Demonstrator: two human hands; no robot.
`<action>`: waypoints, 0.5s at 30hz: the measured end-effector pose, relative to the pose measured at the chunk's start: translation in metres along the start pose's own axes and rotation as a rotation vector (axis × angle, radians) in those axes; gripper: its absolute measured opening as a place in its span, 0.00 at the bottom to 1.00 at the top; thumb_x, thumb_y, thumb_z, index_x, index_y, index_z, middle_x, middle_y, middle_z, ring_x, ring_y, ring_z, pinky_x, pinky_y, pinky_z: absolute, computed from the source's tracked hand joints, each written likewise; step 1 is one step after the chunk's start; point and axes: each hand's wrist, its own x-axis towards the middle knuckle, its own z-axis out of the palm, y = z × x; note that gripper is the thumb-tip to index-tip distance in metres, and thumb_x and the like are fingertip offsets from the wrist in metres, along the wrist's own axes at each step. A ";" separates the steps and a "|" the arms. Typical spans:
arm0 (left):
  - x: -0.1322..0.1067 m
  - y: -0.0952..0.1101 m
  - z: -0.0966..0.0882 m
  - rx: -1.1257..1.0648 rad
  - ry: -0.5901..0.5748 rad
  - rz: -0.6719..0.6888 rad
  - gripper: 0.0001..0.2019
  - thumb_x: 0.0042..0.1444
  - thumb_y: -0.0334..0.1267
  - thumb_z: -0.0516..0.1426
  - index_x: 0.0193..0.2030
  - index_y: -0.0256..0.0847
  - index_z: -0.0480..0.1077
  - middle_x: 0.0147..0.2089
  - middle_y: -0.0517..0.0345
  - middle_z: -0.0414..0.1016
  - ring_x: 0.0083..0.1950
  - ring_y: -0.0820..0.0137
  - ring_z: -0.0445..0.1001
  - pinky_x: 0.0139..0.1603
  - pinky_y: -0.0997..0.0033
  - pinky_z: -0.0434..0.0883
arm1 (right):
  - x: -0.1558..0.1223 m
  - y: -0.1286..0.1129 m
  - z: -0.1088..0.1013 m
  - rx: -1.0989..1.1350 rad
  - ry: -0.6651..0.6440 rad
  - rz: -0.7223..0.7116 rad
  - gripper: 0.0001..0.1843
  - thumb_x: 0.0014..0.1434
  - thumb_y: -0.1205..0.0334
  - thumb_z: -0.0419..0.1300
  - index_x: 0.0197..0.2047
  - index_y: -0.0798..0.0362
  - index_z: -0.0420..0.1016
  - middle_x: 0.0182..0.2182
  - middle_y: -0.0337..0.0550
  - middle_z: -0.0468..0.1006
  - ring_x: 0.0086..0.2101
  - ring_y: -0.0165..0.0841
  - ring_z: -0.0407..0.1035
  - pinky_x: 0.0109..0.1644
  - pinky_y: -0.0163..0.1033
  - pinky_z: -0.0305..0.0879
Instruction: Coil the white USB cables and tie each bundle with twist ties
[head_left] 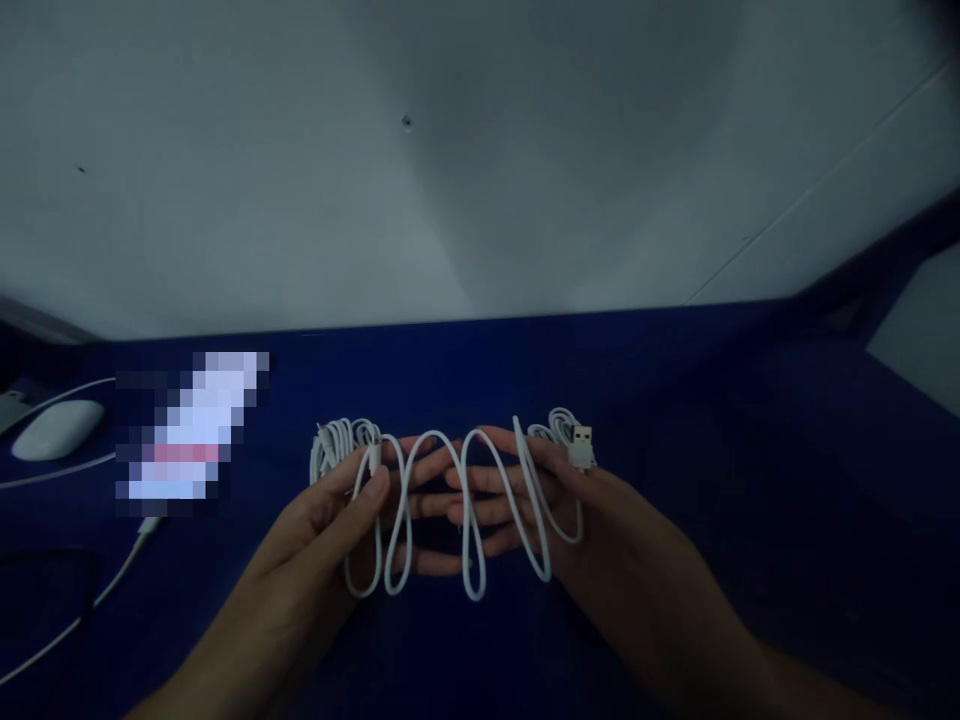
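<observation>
A white USB cable [471, 520] hangs in several loops between my two hands above a dark blue table [675, 420]. My left hand [330, 525] grips the cable's left end, thumb pressed on the cord beside a small bundle of coils [337, 440]. My right hand [555, 510] holds the right end, its fingers stretched toward the left hand with loops draped over them. The metal USB plug [582, 442] sticks up above my right hand.
A white computer mouse [56, 428] lies at the far left with a thin white cord [82, 610] running past it toward the near edge. A blurred bright patch [187, 430] sits beside it. A pale wall [450, 150] rises behind the table.
</observation>
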 end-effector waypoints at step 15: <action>-0.001 -0.003 0.004 0.006 0.031 0.063 0.21 0.74 0.51 0.67 0.69 0.48 0.80 0.74 0.44 0.82 0.69 0.43 0.84 0.56 0.57 0.89 | 0.000 -0.002 -0.001 -0.048 0.100 -0.032 0.29 0.76 0.38 0.64 0.73 0.38 0.79 0.60 0.52 0.89 0.65 0.58 0.80 0.68 0.71 0.73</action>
